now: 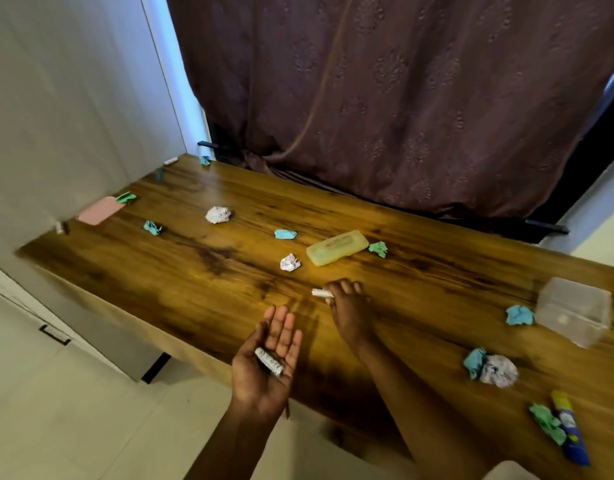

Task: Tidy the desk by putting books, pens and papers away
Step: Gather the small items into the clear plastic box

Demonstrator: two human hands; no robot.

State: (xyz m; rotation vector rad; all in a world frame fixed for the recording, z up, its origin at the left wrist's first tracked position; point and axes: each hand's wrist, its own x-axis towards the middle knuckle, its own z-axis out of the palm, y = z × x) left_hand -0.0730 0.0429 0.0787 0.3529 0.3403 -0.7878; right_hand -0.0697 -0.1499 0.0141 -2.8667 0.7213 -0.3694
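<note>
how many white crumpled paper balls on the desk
3 white paper balls: one toward the far left, one beside the yellow case, one at the near right against a blue scrap.

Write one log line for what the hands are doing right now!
left hand: palm up, carries grey roll | right hand: pinches white roll at desk | stage: collecting

On the desk (437, 282) a case (336, 251) lies behind the right hand (347, 308), a box (574, 311) well right of both.

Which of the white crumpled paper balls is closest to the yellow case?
The small white ball just left of the yellow case. The bigger ball sits far back left; the third ball lies beside a teal wad front right.
</note>
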